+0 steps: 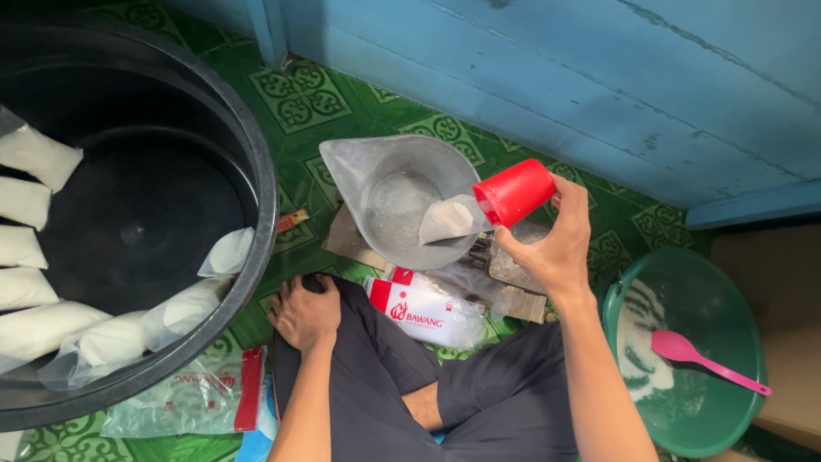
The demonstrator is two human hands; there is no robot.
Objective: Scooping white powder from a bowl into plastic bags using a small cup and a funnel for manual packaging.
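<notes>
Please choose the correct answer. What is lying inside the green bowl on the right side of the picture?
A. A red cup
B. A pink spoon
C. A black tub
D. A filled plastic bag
B: a pink spoon lies inside the green bowl, beside some white powder, while the red cup is held up in the right hand over the clear jug.

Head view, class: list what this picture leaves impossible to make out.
- Black tub: left part cut off by the frame edge.
- Right hand holds a red cup; its contents are hidden by its wall.
- Small clear bag: opening hidden behind the cup.
- Green bowl: bottom cut off.
</notes>
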